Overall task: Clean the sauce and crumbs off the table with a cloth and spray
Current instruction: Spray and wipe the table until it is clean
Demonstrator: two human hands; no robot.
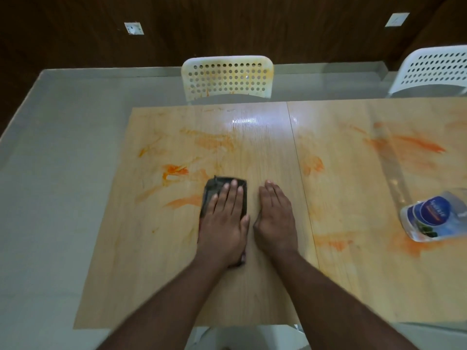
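A dark grey folded cloth (214, 188) lies flat on the light wooden table (252, 286). My left hand (226, 221) presses on it with straight fingers, covering most of it. My right hand (274, 218) rests flat on the bare wood just right of the cloth. Orange sauce smears (174, 170) spread left of and beyond the cloth, and more orange streaks (414, 144) mark the right half of the table. A clear spray bottle (434, 218) with a blue label lies on its side at the right edge.
A white perforated chair (227, 77), stained orange, stands at the table's far side. A second white chair (434, 69) stands at the far right. The grey floor (50, 173) lies to the left. A seam (300, 173) divides the tabletop.
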